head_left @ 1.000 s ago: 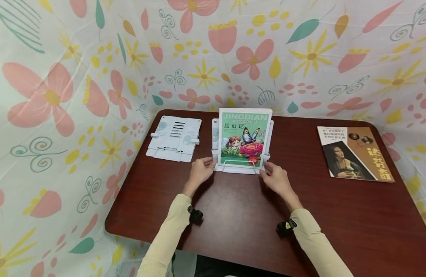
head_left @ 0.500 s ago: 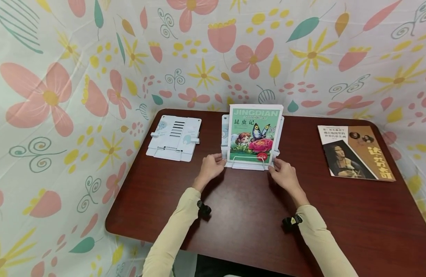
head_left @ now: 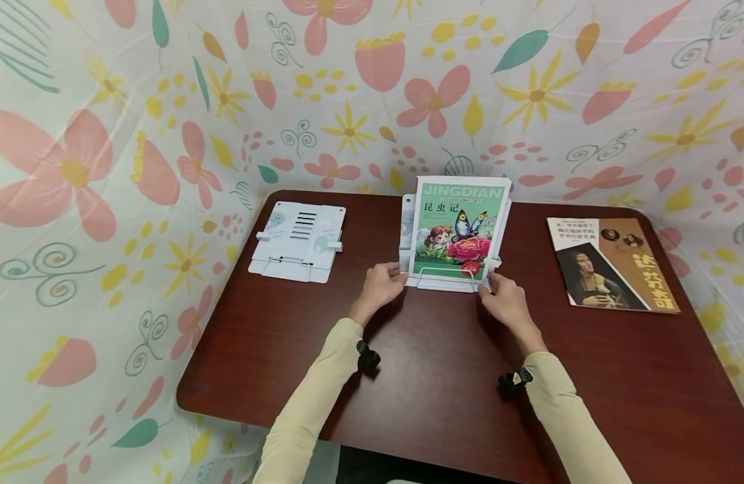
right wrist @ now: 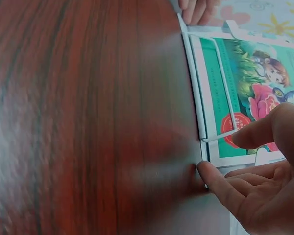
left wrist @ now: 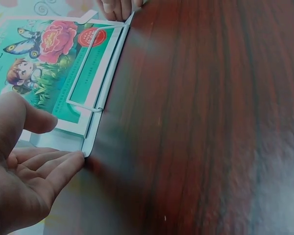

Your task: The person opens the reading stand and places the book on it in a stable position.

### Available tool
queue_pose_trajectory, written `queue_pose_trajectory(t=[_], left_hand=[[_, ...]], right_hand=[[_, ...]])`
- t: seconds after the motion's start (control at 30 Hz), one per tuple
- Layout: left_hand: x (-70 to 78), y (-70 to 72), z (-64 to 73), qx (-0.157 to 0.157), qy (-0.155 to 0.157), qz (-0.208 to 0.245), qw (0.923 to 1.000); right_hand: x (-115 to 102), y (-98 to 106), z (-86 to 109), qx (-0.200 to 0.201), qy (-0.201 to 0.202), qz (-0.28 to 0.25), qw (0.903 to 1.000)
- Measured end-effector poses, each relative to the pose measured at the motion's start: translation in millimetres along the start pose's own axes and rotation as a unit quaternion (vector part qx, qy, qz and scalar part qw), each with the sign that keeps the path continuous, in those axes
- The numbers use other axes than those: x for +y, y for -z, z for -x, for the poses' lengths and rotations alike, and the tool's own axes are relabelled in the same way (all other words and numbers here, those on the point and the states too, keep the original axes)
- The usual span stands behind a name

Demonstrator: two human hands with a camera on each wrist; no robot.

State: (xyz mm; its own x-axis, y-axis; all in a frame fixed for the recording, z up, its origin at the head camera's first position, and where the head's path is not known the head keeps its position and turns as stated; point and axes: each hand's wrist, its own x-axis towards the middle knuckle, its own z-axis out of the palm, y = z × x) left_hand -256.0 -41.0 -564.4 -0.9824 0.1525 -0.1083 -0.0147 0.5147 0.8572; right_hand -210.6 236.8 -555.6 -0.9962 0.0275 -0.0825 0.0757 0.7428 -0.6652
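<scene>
A green paperback book [head_left: 455, 228] with a butterfly and a pink flower on its cover leans upright on a white book stand [head_left: 406, 228]. A white wire holder [left wrist: 73, 93] crosses the book's lower front. My left hand [head_left: 384, 285] touches the stand's lower left corner with its fingertips, the thumb raised apart from the fingers [left wrist: 63, 164]. At the opposite lower corner is my right hand [head_left: 506, 300]; its fingers [right wrist: 220, 188] touch the stand's edge, and its thumb [right wrist: 257, 134] lies over the front of the book, contact unclear.
A second white book stand [head_left: 298, 242] lies flat at the table's back left. On the right lies a brown and white book [head_left: 610, 264] with a portrait on its cover. The dark wooden table [head_left: 432, 376] meets a flower-patterned curtain [head_left: 323, 87] at the back.
Both hands have moved the white stand and the green book rightward and slightly back along the table. The flat stand and the brown book keep their places; the head view shifts a little.
</scene>
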Motion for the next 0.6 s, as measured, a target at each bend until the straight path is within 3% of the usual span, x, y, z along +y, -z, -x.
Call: queue_pose_trajectory(t=[0.6], left_hand=[[24.7,-21.6,-20.3,-0.038,0.025,-0.021,0.9987]], right_hand=[[21,17,-9.4,0.046,-0.015,0.031,0.9983]])
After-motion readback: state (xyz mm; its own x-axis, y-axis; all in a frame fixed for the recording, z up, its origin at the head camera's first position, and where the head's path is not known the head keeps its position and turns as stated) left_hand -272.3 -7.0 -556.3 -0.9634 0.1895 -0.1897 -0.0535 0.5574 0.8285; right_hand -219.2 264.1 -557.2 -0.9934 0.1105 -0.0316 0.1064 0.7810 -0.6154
